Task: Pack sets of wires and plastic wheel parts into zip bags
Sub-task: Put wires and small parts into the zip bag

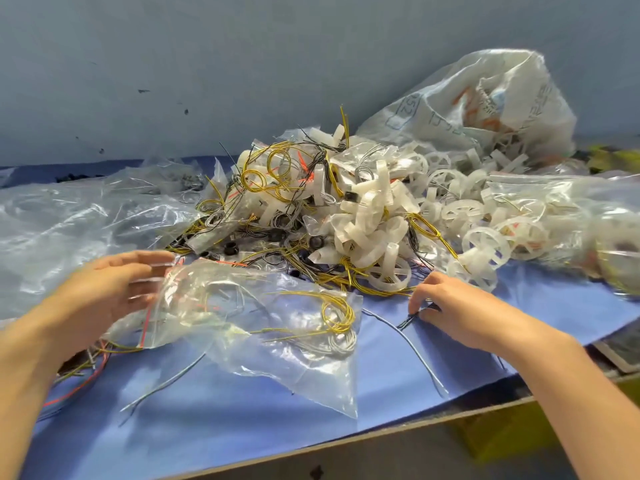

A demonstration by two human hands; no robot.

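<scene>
Zip bag (263, 327) at left hand (104, 289), its grip blurred beyond telling; right hand (453, 306) grip pinched on dark wire (404, 324).

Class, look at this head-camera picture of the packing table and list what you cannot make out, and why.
1. Left hand: head view, motion blur smears the fingers at the zip bag mouth; its grip is unclear.
2. Dark wire: the right hand pinching it covers its end.
3. Large sack: print crumpled, unreadable.
4. Clear bags at the right: cut by the frame edge, glare hides contents.
</scene>
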